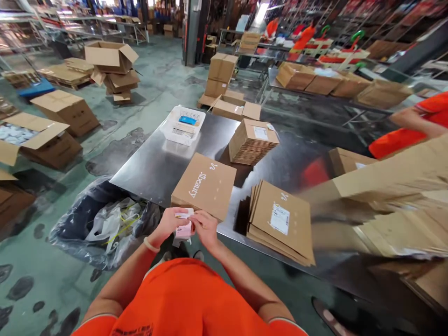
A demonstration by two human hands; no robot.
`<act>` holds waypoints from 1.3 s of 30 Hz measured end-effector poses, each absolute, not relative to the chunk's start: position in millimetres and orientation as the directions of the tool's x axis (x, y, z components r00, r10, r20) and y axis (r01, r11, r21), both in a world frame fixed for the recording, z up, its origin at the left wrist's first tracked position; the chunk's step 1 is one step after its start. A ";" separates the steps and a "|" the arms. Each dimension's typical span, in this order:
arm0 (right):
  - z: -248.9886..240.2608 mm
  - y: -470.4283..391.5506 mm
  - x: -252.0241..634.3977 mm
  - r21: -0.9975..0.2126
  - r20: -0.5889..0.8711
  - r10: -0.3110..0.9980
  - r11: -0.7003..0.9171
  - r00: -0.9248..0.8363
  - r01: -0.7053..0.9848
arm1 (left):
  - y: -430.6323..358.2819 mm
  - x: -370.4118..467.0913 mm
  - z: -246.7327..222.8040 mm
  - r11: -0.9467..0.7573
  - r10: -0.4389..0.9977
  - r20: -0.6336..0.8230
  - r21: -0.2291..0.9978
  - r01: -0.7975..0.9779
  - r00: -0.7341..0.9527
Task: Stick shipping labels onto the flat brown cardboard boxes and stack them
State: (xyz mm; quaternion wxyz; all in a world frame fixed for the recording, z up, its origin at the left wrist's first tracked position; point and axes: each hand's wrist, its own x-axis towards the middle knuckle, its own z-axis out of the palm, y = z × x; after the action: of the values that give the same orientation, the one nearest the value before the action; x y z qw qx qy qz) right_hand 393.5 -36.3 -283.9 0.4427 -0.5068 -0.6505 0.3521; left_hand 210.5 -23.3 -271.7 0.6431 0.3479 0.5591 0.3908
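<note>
Over the near table edge, my left hand grips a small white and pinkish strip of labels. My right hand pinches the right edge of the same strip, its fingers closed. Just beyond both hands lies a stack of flat brown cartons with white "Sbeauty" lettering on top. To the right, a leaning pile of flattened cartons has a white shipping label on its top one. Farther back stands a thick bundle of folded cartons, also labelled.
A white plastic basket with a blue item sits at the table's far left corner. Left of the metal table is a lined waste bin. A co-worker in orange is at right, near blurred cartons.
</note>
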 end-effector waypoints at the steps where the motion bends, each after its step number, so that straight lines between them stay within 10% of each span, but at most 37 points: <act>1: -283.7 -33.5 396.4 -0.890 0.240 0.968 0.252 -0.079 0.379 | -21.2 211.5 -274.5 0.463 0.885 -0.453 0.879 -0.113 0.105; 7: -269.1 69.7 431.1 -0.851 0.213 0.954 0.074 0.213 0.520 | -17.7 219.8 -303.7 0.590 0.784 -0.521 0.794 -0.144 0.339; 14: -266.7 157.3 448.7 -0.582 0.028 0.958 -0.217 0.286 0.784 | -29.1 207.2 -348.2 0.583 0.802 -0.564 0.811 -0.052 0.196; 23: -289.9 123.5 388.5 -0.381 0.010 0.994 0.102 -0.106 0.919 | 13.8 167.0 -309.7 0.211 0.975 -0.188 0.947 0.240 -0.118; 29: -283.8 96.6 472.7 -0.358 -0.024 0.904 -0.407 0.427 0.840 | 39.4 205.4 -293.8 0.238 0.971 -0.224 0.893 0.382 -0.080; 33: -274.5 47.9 565.6 -0.403 -0.287 0.763 -0.644 0.578 0.650 | 6.0 235.9 -305.7 0.140 0.959 -0.184 0.969 0.202 0.216; 39: -232.2 -13.9 723.1 -0.323 -0.239 0.515 -0.842 0.823 0.433 | -11.6 225.6 -296.4 0.329 0.869 -0.337 0.941 0.086 0.363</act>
State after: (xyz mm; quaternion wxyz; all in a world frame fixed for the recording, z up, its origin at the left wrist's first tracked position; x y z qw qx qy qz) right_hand 723.1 -13.9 -232.2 0.1282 -0.9461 -0.2506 0.1600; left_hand 225.6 -11.6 -296.4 0.6587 0.4975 0.4799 0.2971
